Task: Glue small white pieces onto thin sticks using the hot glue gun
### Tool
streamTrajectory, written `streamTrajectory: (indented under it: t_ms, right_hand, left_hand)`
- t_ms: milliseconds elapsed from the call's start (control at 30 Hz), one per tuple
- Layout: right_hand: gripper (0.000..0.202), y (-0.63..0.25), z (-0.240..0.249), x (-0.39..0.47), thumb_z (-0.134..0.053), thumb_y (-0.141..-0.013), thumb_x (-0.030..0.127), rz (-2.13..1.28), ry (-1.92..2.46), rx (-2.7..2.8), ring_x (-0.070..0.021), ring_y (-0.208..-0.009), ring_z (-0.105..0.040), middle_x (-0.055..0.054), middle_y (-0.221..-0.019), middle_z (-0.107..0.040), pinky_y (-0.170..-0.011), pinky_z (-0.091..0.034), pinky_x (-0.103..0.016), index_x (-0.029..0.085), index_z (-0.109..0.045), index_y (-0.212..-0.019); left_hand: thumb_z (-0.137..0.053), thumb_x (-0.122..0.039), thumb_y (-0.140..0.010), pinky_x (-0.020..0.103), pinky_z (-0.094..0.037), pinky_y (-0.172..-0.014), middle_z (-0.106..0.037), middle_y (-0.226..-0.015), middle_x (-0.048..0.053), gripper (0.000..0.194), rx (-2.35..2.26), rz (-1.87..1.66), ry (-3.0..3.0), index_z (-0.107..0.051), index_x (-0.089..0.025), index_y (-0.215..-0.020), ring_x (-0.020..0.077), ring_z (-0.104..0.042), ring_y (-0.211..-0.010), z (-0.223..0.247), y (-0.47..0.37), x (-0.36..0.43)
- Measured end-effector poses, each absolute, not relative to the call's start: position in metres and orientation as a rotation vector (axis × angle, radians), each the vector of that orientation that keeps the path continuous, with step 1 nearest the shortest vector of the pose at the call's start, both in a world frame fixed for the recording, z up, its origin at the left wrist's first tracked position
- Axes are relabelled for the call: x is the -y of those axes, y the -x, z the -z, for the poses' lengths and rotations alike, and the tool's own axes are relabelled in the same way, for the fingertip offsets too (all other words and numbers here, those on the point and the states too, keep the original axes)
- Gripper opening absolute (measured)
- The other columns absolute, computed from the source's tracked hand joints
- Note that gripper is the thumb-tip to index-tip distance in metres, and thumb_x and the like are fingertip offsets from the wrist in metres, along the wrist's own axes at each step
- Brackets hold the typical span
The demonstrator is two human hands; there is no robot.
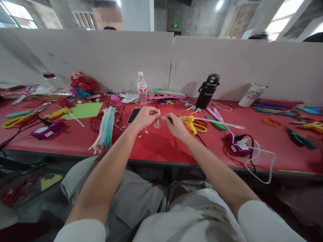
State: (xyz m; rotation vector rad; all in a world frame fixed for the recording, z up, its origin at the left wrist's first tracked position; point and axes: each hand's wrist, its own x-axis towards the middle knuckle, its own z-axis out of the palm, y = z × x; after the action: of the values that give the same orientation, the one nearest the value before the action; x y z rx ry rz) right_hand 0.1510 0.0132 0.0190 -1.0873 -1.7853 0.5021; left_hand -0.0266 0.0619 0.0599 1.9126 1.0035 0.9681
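Observation:
My left hand (148,115) pinches a small pipe-cleaner piece (157,125), a short pale stem with a fuzzy lilac end hanging down. Close on its right is my right hand (174,123), thumb and fingers pressed together; whatever they hold, if anything, is too small to make out. Both hands are just above the red table (161,144). A bundle of pastel pipe cleaners (107,127) lies left of my left forearm. Beside my right hand rests a yellow glue gun (189,124). A phone (133,115) lies partly behind my left hand.
Behind the hands stand a water bottle (142,89) and a black flask (208,91); a white cup (252,95) leans farther right. Small blue-topped pieces (193,107) lie near the flask. Purple boxes (47,130) with cords sit at both sides. A white partition (113,60) closes the back.

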Motion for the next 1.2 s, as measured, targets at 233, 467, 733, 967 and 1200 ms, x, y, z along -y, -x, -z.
streamTrajectory:
  t_ms: [233, 467, 733, 967, 1200]
  right_hand:
    - [0.030, -0.167, -0.007, -0.037, -0.051, -0.090, 0.049, -0.719, 1.034, 1.653, -0.0131, -0.061, -0.044, 0.003, -0.066, -0.050, -0.060, -0.036, -0.028, 0.022, -0.048, -0.078]
    - [0.021, -0.167, 0.001, -0.032, -0.051, -0.088, 0.041, -0.707, 1.039, 1.761, -0.0140, -0.063, -0.043, 0.003, -0.067, -0.050, -0.061, -0.035, -0.028, 0.022, -0.049, -0.081]
    - [0.024, -0.163, 0.002, -0.031, -0.051, -0.089, 0.044, -0.869, 0.991, 1.693, -0.0132, -0.061, -0.045, 0.003, -0.066, -0.051, -0.061, -0.038, -0.028, 0.022, -0.046, -0.080]
    - [0.036, -0.160, 0.000, -0.030, -0.058, -0.084, 0.056, -1.074, 0.917, 1.557, -0.0124, -0.060, -0.048, 0.002, -0.066, -0.054, -0.061, -0.041, -0.028, 0.021, -0.051, -0.079]
    - [0.044, -0.163, -0.002, -0.024, -0.065, -0.076, 0.063, -1.086, 0.980, 1.369, -0.0106, -0.054, -0.044, 0.004, -0.059, -0.050, -0.054, -0.035, -0.026, 0.020, -0.055, -0.073]
  left_hand:
    - [-0.060, -0.032, -0.085, 0.026, -0.051, -0.066, -0.070, -0.071, 0.005, 0.019, -0.936, -0.862, -2.134, -0.068, -0.016, -0.079, 0.0163, -0.066, -0.064, -0.055, 0.017, -0.052]
    - [-0.060, -0.034, -0.084, 0.026, -0.049, -0.064, -0.070, -0.072, 0.005, 0.019, -1.018, -0.826, -2.110, -0.067, -0.017, -0.081, 0.0161, -0.065, -0.065, -0.047, 0.014, -0.055]
    - [-0.057, -0.034, -0.087, 0.024, -0.046, -0.058, -0.066, -0.065, 0.003, 0.023, -1.045, -0.808, -2.086, -0.059, -0.017, -0.073, 0.0142, -0.061, -0.060, -0.049, 0.010, -0.051]
    - [-0.068, -0.040, -0.081, 0.033, -0.056, -0.069, -0.066, -0.068, 0.004, 0.026, -0.928, -0.842, -1.727, -0.061, -0.014, -0.077, 0.0179, -0.067, -0.065, -0.042, 0.005, -0.054]
    - [-0.071, -0.035, -0.080, 0.035, -0.059, -0.075, -0.070, -0.075, 0.006, 0.022, -0.980, -1.000, -1.594, -0.064, -0.014, -0.082, 0.0166, -0.069, -0.068, -0.047, 0.007, -0.054]
